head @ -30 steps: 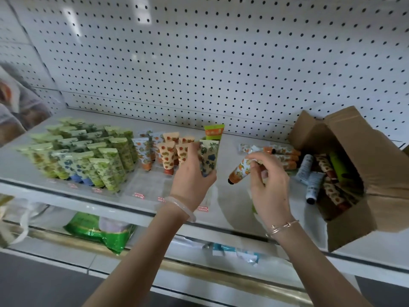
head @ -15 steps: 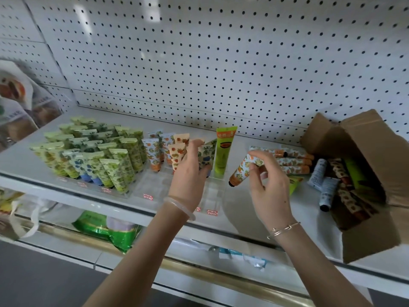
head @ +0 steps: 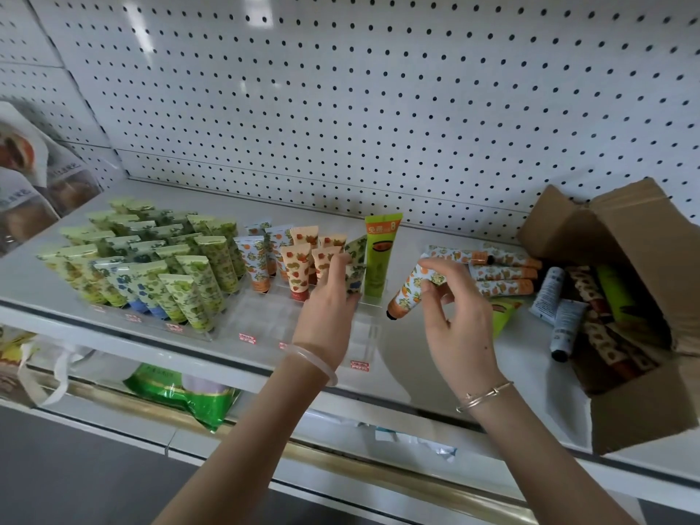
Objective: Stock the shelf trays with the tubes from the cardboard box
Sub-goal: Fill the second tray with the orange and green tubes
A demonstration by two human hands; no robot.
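- Stock already placed: rows of green leaf-printed tubes (head: 151,267) stand cap-down and fill the left part of the clear plastic shelf trays (head: 265,314).
- The middle tray holds orange and strawberry-printed tubes (head: 299,267) at its back only; its front compartments hold nothing.
- The left hand (head: 329,301) curls round a small blue-and-green printed tube (head: 354,278), standing it in the tray just beside a tall lime-green tube (head: 378,259).
- The right hand (head: 458,320) pinches an orange-fruit printed tube (head: 407,293) above the white shelf (head: 416,358); it is not yet placed.
- Loose orange-printed tubes (head: 500,276) lie beside the brown cardboard box (head: 644,418), which holds more, so I judge much remains.
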